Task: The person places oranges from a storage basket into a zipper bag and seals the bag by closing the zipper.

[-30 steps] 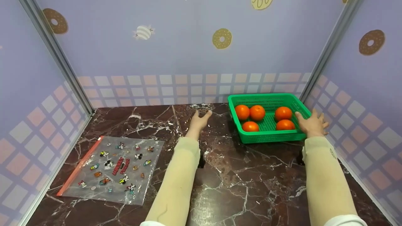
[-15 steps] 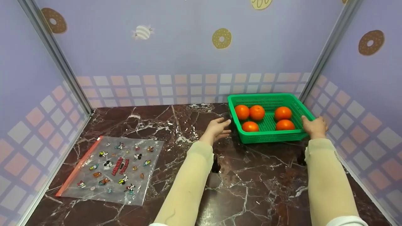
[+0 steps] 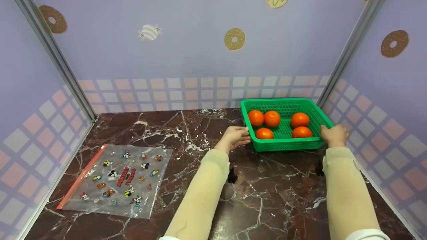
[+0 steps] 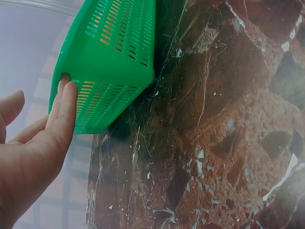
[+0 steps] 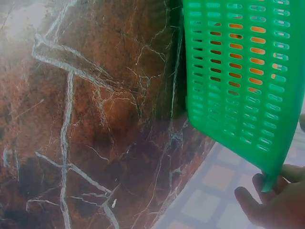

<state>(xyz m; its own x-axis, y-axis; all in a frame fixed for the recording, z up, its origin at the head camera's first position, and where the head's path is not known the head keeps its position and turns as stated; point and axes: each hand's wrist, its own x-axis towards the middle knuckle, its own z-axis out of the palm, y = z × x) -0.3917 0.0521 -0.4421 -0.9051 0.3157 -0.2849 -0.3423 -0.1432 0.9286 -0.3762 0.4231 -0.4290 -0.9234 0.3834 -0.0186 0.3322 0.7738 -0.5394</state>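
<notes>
The green basket (image 3: 283, 144) stood at the 1 o'clock position of the marble table (image 3: 253, 200), close to the back right corner of the enclosure. It contained five oranges (image 3: 272, 118): three along the far row and two along the near row.

The left hand (image 3: 235, 136) was at the basket's 9 o'clock side, at the near left corner. In the left wrist view, the left hand (image 4: 33, 143) lay with extended fingers (image 4: 64, 102) flat against the perforated wall of the basket (image 4: 114, 57); the fingers were not curled around the rim, so the hand was released and only in contact.

The right hand (image 3: 334, 135) was at the basket's 3 o'clock side, at the near right corner. In the right wrist view, the right hand (image 5: 274, 200) had its fingers curled around the corner edge of the basket (image 5: 243, 71), grasping it.

A clear zip bag (image 3: 115, 180) printed with cartoon figures, with a red seal strip, lay flat at the 8 o'clock position of the table, well apart from both hands.
</notes>
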